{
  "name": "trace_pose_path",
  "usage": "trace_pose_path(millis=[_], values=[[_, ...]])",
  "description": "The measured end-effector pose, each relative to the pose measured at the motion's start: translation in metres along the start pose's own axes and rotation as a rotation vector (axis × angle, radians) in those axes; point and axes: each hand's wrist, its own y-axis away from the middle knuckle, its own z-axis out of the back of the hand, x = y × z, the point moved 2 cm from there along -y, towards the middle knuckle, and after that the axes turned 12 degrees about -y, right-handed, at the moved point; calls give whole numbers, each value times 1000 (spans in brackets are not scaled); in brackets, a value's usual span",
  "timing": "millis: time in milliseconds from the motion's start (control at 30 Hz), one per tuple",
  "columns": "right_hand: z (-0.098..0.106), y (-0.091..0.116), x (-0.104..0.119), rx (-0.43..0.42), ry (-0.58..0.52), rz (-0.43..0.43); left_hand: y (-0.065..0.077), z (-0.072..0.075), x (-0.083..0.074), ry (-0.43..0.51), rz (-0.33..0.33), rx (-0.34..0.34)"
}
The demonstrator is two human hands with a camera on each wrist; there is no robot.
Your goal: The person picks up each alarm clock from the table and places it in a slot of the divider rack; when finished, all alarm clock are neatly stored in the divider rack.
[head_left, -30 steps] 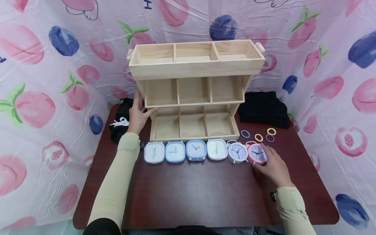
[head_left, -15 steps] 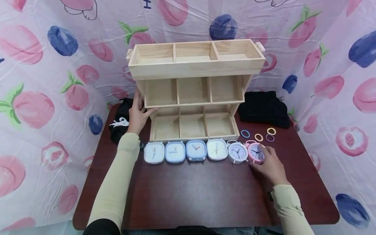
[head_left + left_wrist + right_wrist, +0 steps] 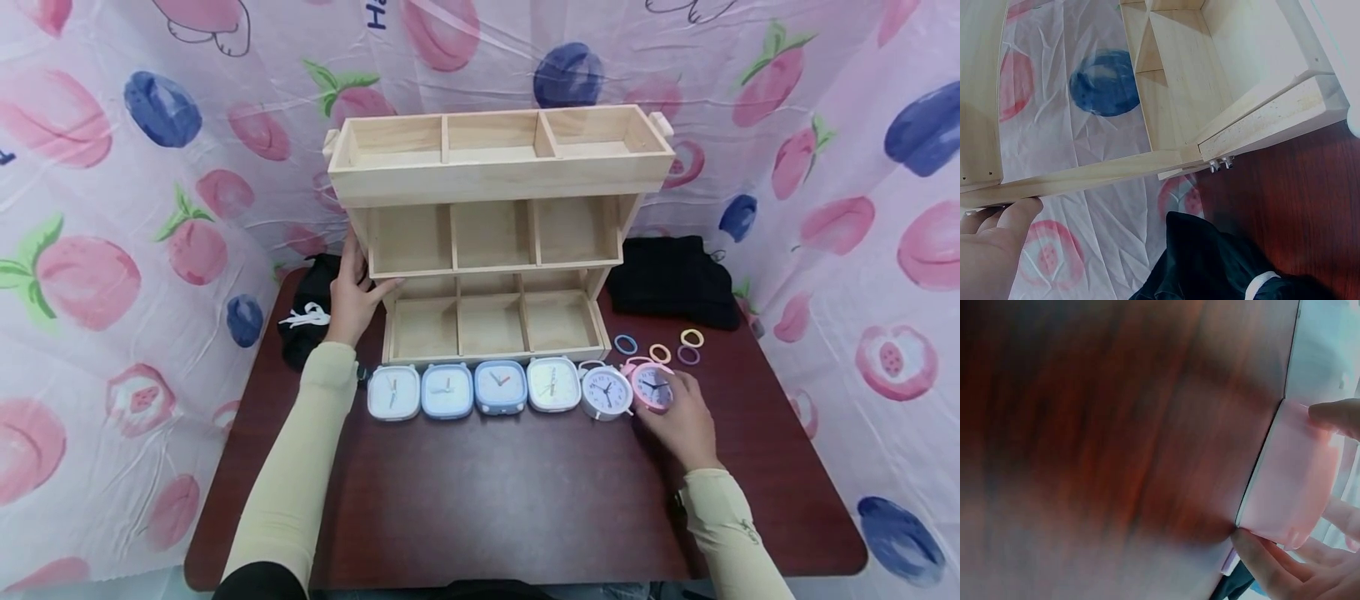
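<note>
At the right end of a row of clocks, my right hand (image 3: 686, 425) holds a pink alarm clock (image 3: 649, 387) between thumb and fingers. The right wrist view shows the pink clock's side (image 3: 1291, 475) standing on the table. Left of it, almost touching, is a round white alarm clock (image 3: 607, 392). Squarer clocks continue the row: a white one (image 3: 554, 384), two blue ones and another white one (image 3: 393, 392). My left hand (image 3: 352, 304) grips the left side of a three-tier wooden organizer (image 3: 495, 185); in the left wrist view its fingers (image 3: 1019, 215) meet a wooden strut (image 3: 1085, 178).
Coloured rings, among them a blue one (image 3: 626, 344) and a purple one (image 3: 687, 354), lie behind the pink clock. A folded black cloth (image 3: 671, 279) sits right of the organizer, and a black bag with white cord (image 3: 303, 321) lies left. Printed fabric (image 3: 825, 275) hangs around the table.
My right hand has shifted left with the pink clock, bringing it closer to the round white clock. My left hand stays on the organizer.
</note>
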Motion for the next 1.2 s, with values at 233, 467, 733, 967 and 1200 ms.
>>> trace_pose_path(millis=[233,467,733,967,1200], values=[[10,-6,12,-118,-8,-22,0,1,1,-20,3,3],[20,-25,46,-257,-116,67,1,2,0,-43,-3,-1],[1,-54,94,-230,-235,228,0,1,1,-30,-10,-2],[-24,-77,124,-129,-206,263,-2,0,3,-11,-3,-1],[-44,-101,134,-7,-118,223,6,4,-21,-19,29,16]])
